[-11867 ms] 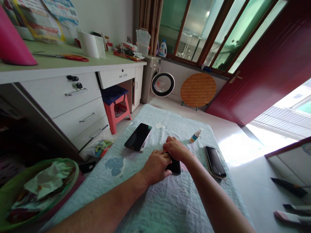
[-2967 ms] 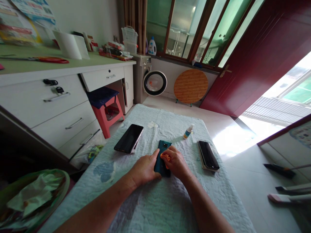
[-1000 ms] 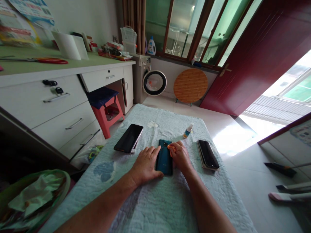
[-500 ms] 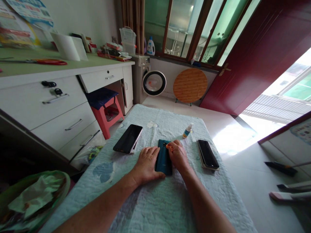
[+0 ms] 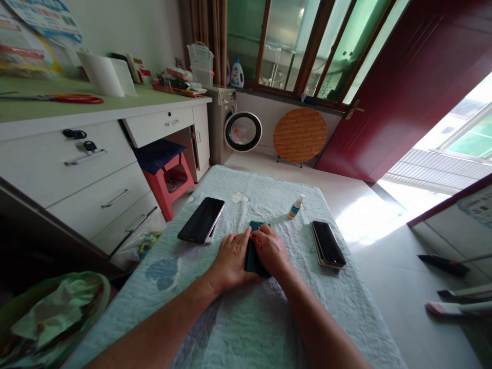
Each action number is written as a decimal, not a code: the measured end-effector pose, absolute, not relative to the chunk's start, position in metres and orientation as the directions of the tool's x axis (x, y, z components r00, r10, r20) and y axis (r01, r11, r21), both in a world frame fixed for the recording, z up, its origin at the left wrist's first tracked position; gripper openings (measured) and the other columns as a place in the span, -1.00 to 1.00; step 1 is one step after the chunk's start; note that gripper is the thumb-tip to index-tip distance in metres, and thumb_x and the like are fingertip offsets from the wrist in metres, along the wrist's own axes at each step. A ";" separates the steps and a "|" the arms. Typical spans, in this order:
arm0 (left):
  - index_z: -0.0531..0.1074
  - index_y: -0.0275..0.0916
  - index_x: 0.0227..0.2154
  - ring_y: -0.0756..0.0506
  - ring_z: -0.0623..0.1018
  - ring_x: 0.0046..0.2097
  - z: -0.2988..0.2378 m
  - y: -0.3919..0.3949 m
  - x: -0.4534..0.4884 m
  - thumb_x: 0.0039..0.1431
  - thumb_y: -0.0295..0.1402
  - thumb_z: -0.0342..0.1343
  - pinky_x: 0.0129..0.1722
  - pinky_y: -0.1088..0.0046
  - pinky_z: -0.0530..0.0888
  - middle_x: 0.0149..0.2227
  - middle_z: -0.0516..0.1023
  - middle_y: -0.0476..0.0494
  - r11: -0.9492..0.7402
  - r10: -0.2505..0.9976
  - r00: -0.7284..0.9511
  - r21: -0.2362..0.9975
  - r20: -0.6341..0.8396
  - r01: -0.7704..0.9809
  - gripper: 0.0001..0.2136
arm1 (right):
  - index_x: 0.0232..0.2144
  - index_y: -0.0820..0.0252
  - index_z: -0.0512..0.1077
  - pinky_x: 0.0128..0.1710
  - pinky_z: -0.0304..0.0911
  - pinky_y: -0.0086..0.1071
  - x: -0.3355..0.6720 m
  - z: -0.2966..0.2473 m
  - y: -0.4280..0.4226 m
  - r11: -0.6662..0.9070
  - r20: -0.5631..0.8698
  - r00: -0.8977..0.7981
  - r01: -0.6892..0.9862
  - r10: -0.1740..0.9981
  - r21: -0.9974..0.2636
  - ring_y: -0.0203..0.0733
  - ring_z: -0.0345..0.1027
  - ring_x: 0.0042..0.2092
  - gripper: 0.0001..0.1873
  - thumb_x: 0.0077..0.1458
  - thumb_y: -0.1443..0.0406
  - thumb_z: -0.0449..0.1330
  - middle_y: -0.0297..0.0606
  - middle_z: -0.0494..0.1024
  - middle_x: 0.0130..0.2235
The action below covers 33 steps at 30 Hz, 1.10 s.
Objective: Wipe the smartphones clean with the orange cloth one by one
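Teal phone [image 5: 253,259] is lying back-up on a pale blue quilted surface [image 5: 269,333], right where both hands are. The left hand [image 5: 231,257] hugs its left edge, fingers close together near the top and thumb stuck out along the bottom edge. The right hand [image 5: 269,248] is bunched up on the phone's back, pinching an orange cloth [image 5: 252,236], but only a tiny sliver pokes out so I can't tell how it's folded. Can't read a brand on the phone from where I'm standing, fingers cover too much of it

Left of the teal phone there's a black phone [image 5: 202,220], screen up, propped on something pale. To its right, well apart, another dark phone [image 5: 329,243], also screen up, on a flat pale thing. No idea on makes, the screens are just dark

Labels: a little spray bottle [image 5: 295,208] stands beyond the teal phone and to its right, blue label with yellowy orange low down, print too small for me. Way past the phone by the window, a white detergent bottle [image 5: 237,76] with blue on it, same problem. Far left of the phone, a printed sheet [image 5: 48,19] has text, all a blur
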<state>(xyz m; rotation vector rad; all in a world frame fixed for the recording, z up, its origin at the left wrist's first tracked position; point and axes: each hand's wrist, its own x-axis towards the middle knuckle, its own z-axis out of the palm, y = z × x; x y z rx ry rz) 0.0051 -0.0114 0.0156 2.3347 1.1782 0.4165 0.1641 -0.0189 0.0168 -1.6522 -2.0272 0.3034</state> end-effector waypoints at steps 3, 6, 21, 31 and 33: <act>-0.12 -0.23 0.32 -0.40 0.26 0.21 0.016 -0.011 0.005 -0.27 0.01 0.33 0.21 0.01 0.11 0.21 0.27 -0.37 -0.511 0.809 0.586 0.545 0.044 0.665 0.11 | -0.35 0.10 0.51 -0.22 0.20 -0.44 0.167 0.019 -0.019 0.219 0.240 -0.111 0.842 0.965 -0.492 -0.24 0.31 -0.24 -0.81 0.19 0.35 0.08 -0.27 0.42 -0.25; -0.12 -0.26 0.32 -0.40 0.24 0.22 0.016 -0.012 0.005 -0.26 0.02 0.32 0.23 0.03 0.09 0.22 0.24 -0.38 -0.500 0.813 0.582 0.534 0.019 0.682 0.11 | -0.32 0.08 0.52 -0.21 0.20 -0.43 0.173 0.019 -0.018 0.171 0.243 -0.050 0.846 0.969 -0.506 -0.25 0.31 -0.24 -0.81 0.19 0.33 0.09 -0.27 0.41 -0.24; -0.16 -0.25 0.31 -0.40 0.25 0.22 0.012 -0.011 0.003 -0.24 -0.08 0.31 0.20 -0.03 0.11 0.23 0.23 -0.39 -0.538 0.794 0.603 0.551 0.076 0.638 0.07 | -0.29 0.17 0.48 -0.26 0.17 -0.42 0.197 0.004 -0.011 0.044 0.271 0.119 0.849 0.955 -0.527 -0.25 0.31 -0.28 -0.81 0.18 0.34 0.06 -0.28 0.40 -0.30; -0.06 -0.26 0.29 -0.39 0.31 0.17 0.015 -0.011 0.004 -0.32 -0.08 0.37 0.19 0.00 0.16 0.17 0.31 -0.37 -0.524 0.807 0.583 0.568 0.091 0.635 0.09 | -0.34 0.17 0.48 -0.25 0.15 -0.44 0.193 0.011 -0.014 0.100 0.250 0.041 0.844 0.967 -0.526 -0.27 0.30 -0.29 -0.84 0.17 0.35 0.09 -0.29 0.39 -0.32; -0.06 -0.24 0.29 -0.40 0.32 0.17 0.015 -0.011 0.004 -0.33 -0.06 0.37 0.19 0.00 0.17 0.17 0.31 -0.36 -0.527 0.805 0.585 0.569 0.097 0.631 0.09 | -0.35 0.17 0.48 -0.25 0.15 -0.45 0.187 0.015 -0.018 0.121 0.237 0.007 0.846 0.971 -0.520 -0.28 0.30 -0.29 -0.83 0.18 0.35 0.09 -0.29 0.39 -0.31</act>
